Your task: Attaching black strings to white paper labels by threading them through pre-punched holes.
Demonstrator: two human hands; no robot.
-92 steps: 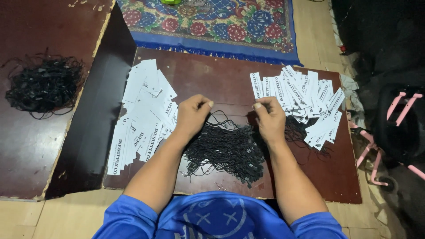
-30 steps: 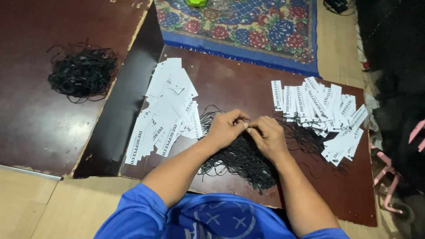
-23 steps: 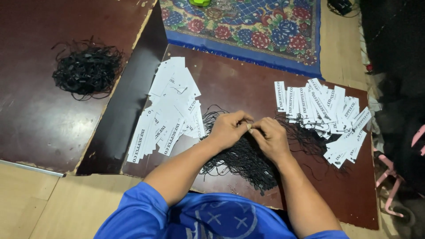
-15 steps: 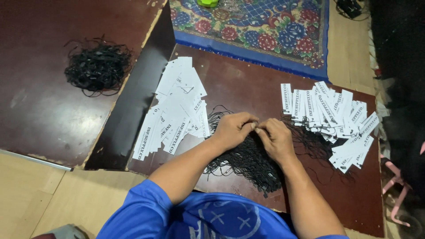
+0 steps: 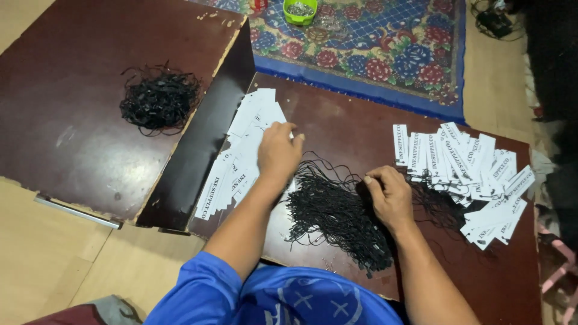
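Head view: left hand (image 5: 278,153) on white tags (image 5: 241,157) (board edge (image 5: 208,129) near).

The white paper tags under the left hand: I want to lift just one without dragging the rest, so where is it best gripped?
Probably by a free short end near the top of the fanned pile of white tags, coming from above and the far side. There the strips overlap loosely and corners stick out, close to the left hand; lower down they lie stacked and flat on the dark board.

Dark brown wooden board (image 5: 337,114): glossy, smooth, chipped at edges. White rectangular paper tags (image 5: 241,162): matt, flat; black string loops (image 5: 337,216): thin, fibrous, dull. Patterned floral woven rug (image 5: 385,48): cloth, soft-looking.
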